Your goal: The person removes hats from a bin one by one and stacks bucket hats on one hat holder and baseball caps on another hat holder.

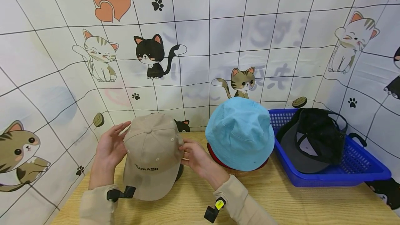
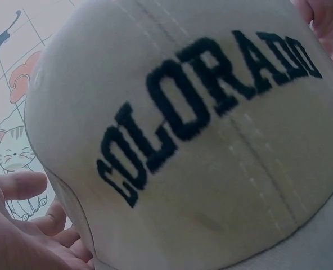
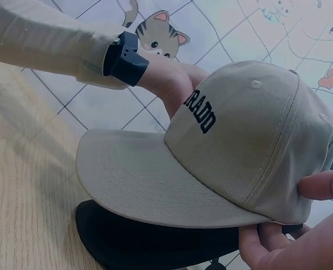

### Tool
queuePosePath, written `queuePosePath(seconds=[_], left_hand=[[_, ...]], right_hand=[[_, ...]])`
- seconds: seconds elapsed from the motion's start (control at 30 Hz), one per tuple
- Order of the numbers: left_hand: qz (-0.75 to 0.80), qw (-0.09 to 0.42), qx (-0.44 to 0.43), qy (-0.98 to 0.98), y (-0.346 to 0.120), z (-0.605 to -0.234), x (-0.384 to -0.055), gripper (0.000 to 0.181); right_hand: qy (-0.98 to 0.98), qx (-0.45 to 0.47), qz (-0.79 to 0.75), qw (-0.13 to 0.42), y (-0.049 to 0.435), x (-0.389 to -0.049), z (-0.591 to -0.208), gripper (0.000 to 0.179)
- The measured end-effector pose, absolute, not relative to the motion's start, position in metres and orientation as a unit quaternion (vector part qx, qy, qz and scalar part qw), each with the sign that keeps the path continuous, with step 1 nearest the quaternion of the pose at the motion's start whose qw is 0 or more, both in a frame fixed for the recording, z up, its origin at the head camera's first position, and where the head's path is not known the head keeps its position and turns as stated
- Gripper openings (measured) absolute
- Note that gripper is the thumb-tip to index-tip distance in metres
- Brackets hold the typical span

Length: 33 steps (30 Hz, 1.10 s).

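A beige baseball cap (image 1: pixel 152 155) with dark COLORADO lettering sits over a black cap (image 3: pixel 149 236), whose brim shows under the beige one. My right hand (image 1: pixel 197 158) pinches the beige cap's lower edge, thumb outside and fingers curled beneath, as the right wrist view shows. On the other side, my left hand (image 1: pixel 110 147) has its fingers loosely extended along the cap's side, its thumb (image 2: pixel 20 185) standing apart from the fabric. To the right of my right hand is a light blue bucket hat (image 1: pixel 240 134), with a dark red brim (image 1: pixel 214 155) showing below it.
At the right stands a blue plastic basket (image 1: pixel 331 181) with black and dark grey caps (image 1: pixel 325 138) in it. Behind the wooden table (image 1: pixel 193 197) hangs a white sheet (image 1: pixel 193 44) printed with cats and grid lines, which also runs along both sides.
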<state>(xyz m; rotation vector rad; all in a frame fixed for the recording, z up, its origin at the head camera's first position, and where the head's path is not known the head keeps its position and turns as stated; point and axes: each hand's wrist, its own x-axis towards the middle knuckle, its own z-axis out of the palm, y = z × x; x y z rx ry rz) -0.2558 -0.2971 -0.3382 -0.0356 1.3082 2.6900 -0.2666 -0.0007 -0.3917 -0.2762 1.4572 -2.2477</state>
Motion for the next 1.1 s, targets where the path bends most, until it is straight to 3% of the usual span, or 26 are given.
queuePosePath(seconds=[0.53,1.1], left_hand=[[0.909,0.084,0.012,0.407,-0.2974,-0.3435,-0.2542,0.034],[0.916,0.078,0.005,0.394,-0.2950,-0.3446,-0.2560,0.035]], right_hand=[[0.519,-0.082,-0.822,0.221,0.0002,-0.2660,-0.3927,0.046],[0.515,-0.081,-0.825,0.221,-0.0001,-0.2658,-0.3935,0.032]])
